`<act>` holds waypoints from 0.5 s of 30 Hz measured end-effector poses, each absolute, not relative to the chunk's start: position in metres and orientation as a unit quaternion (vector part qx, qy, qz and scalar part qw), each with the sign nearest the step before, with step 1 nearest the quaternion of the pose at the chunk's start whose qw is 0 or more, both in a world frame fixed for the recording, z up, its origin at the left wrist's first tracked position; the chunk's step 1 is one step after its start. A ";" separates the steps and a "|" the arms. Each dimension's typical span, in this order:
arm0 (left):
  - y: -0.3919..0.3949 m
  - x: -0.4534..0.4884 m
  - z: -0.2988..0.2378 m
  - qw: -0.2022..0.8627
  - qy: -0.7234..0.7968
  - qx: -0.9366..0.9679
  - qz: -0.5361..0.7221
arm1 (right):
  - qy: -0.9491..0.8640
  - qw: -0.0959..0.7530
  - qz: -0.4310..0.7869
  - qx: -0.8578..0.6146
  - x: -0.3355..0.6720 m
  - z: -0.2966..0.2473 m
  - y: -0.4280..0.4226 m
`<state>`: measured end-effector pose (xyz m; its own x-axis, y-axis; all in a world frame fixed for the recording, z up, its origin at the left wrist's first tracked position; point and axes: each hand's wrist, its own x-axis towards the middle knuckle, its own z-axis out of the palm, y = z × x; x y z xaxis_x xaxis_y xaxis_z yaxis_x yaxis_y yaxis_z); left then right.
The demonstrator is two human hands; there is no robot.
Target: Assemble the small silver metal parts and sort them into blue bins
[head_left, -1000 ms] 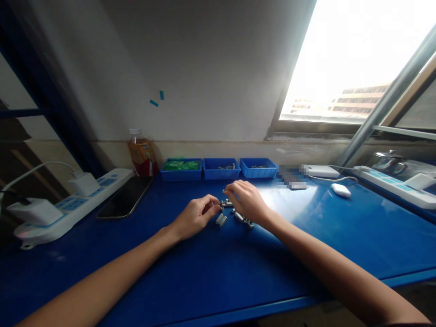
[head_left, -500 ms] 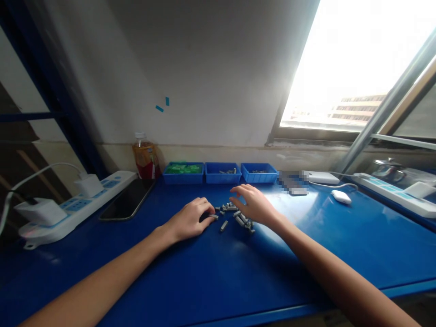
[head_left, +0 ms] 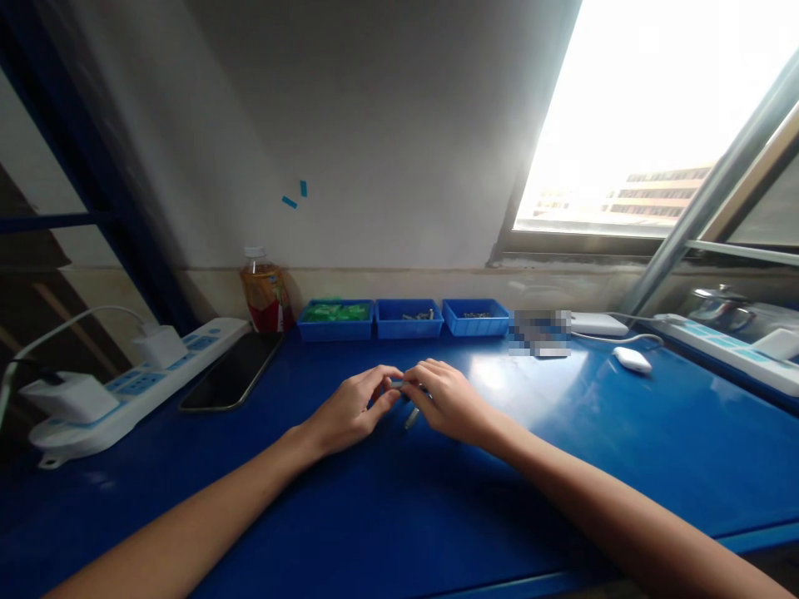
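A short silvery metal piece (head_left: pixel 397 384) is held between the fingertips of both hands, above the blue tabletop. My left hand (head_left: pixel 355 408) is closed on its left side, thumb and fingers pinching it. At its other end my right hand (head_left: pixel 446 399) is closed too, with thumb and index finger meeting on it. A second metal piece (head_left: pixel 411 418) lies on the table just below the fingertips. My right hand hides most of the loose pile of metal pieces.
Three blue bins stand along the wall: one with green packets (head_left: pixel 337 312), a middle bin (head_left: pixel 409 330) and a right bin (head_left: pixel 475 326) with small metal parts. A phone (head_left: pixel 230 374), power strip (head_left: pixel 137 391) and bottle (head_left: pixel 265 291) are left. A white case (head_left: pixel 632 359) lies right.
My right hand has come down and left from above the pile to meet my left hand. The left hand has raised the metal piece slightly, and both hands now hold it.
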<state>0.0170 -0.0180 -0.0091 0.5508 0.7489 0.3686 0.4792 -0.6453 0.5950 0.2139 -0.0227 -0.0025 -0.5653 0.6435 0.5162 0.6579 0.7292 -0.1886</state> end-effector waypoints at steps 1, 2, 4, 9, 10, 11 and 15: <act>-0.019 0.017 -0.009 0.219 0.363 0.849 0.316 | -0.882 0.294 -0.008 -0.369 0.214 -0.003 -0.022; -0.019 0.017 -0.009 0.216 0.366 0.846 0.321 | -0.880 0.299 -0.004 -0.368 0.214 -0.003 -0.021; -0.020 0.018 -0.009 0.199 0.368 0.848 0.325 | -0.880 0.301 0.001 -0.367 0.214 -0.003 -0.020; -0.019 0.016 -0.006 0.169 0.369 0.859 0.311 | -0.867 0.317 0.028 -0.383 0.212 -0.004 -0.023; -0.018 0.016 -0.007 0.173 0.369 0.860 0.307 | -0.867 0.318 0.027 -0.383 0.212 -0.004 -0.025; -0.017 0.016 -0.007 0.179 0.368 0.861 0.302 | -0.869 0.316 0.019 -0.380 0.211 -0.003 -0.026; -0.011 0.016 -0.013 0.161 0.378 0.866 0.285 | -0.871 0.305 -0.044 -0.383 0.216 0.007 -0.017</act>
